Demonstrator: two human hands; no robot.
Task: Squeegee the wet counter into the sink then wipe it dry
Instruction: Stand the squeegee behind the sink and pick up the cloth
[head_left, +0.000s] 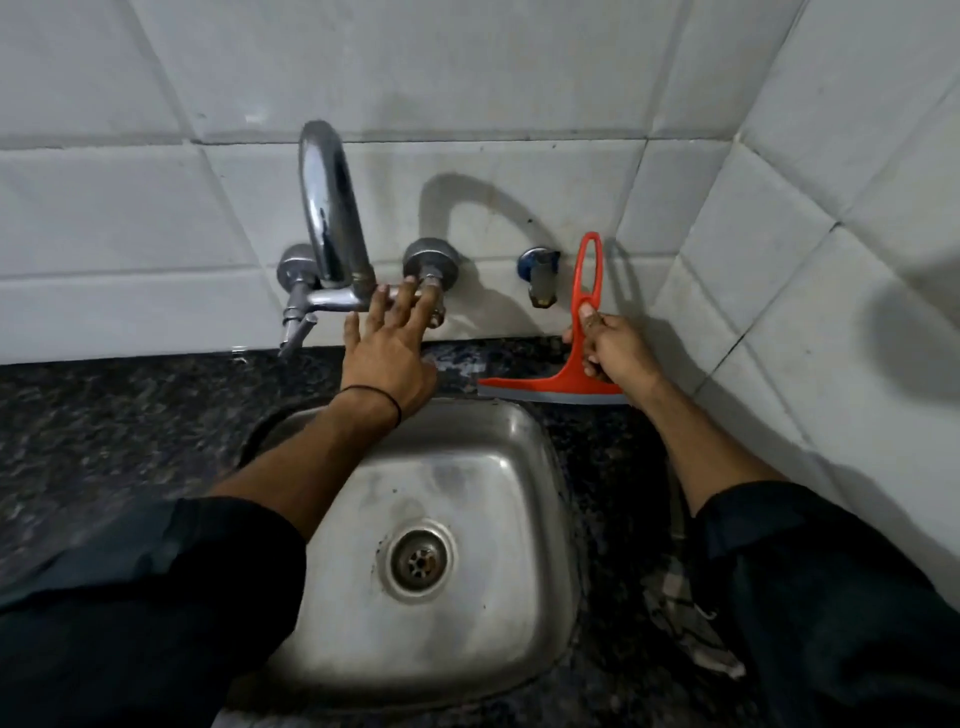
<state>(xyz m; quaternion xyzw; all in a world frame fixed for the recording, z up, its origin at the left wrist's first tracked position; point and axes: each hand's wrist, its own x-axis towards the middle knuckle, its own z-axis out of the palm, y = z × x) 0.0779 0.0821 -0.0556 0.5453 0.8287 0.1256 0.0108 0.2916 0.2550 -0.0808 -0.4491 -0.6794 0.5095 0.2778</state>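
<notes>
My right hand (609, 347) grips the handle of a red squeegee (576, 358), whose grey blade rests on the dark granite counter (104, 426) just behind the steel sink (519, 447) at its back right corner. My left hand (387, 353) reaches over the sink's back edge with fingers spread, fingertips touching the tap's right valve (431, 262) and pipe. A checked cloth (685, 623) lies on the counter right of the sink, partly hidden under my right sleeve.
A chrome swan-neck tap (330, 208) rises from the tiled wall (519, 78) above the sink. A small blue wall valve (540, 270) sits beside the squeegee handle. A tiled side wall (831, 260) closes in the right. The drain (420, 562) is in the sink's middle.
</notes>
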